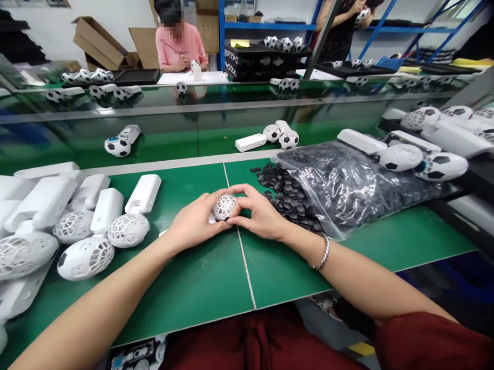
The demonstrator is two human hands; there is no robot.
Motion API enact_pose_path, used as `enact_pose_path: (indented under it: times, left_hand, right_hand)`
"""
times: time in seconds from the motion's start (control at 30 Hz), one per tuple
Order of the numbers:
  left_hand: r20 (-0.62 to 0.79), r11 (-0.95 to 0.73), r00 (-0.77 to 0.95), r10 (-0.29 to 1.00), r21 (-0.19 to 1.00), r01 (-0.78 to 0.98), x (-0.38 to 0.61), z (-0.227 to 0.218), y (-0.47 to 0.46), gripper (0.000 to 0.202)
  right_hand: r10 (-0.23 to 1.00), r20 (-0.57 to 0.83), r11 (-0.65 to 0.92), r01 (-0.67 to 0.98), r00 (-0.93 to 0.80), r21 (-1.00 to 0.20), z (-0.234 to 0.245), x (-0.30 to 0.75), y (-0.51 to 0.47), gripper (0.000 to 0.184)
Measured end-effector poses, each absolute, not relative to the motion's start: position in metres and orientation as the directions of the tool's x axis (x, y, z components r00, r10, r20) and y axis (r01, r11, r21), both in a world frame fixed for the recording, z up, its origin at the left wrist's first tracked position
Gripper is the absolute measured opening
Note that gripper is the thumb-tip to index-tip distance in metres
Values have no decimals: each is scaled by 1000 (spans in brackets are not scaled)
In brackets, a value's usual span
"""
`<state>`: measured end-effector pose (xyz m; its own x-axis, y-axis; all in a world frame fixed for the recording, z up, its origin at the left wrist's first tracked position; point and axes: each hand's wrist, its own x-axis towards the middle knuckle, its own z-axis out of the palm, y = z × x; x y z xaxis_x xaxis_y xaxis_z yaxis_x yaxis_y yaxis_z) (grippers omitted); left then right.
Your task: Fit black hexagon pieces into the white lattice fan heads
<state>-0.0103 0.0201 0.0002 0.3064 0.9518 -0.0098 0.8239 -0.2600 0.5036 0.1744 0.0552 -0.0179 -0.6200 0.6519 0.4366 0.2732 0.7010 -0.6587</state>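
Both hands meet at the middle of the green table (pixel 202 283) around one white ball-shaped fan (pixel 224 206) with a lattice shell. My left hand (pixel 195 222) wraps the fan from the left with curled fingers. My right hand (pixel 260 211) grips it from the right, fingers arched over the top; a silver bracelet (pixel 323 252) sits on that wrist. A clear plastic bag of small black pieces (pixel 344 187) lies just right of my right hand, with loose black pieces (pixel 279 186) spilled beside it.
Several white lattice fans with handles (pixel 82 228) lie at the left. Finished black-and-white ball fans (pixel 428 165) lie at the right and on the conveyor (pixel 168 139) behind. A person in a pink shirt (pixel 180 44) sits across; another person (pixel 346 14) stands at the back right.
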Motion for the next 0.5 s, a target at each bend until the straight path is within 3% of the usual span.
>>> enact_pose_path:
  times: [0.27, 0.5]
  left_hand:
    - [17, -285, 344, 939, 598, 749, -16, -3, 25, 64]
    - [54, -286, 312, 948, 570, 770, -14, -6, 24, 60]
  right_hand:
    - [704, 381, 628, 275, -599, -727, -18, 175, 53, 22]
    - [723, 375, 629, 329, -580, -704, -18, 173, 53, 31]
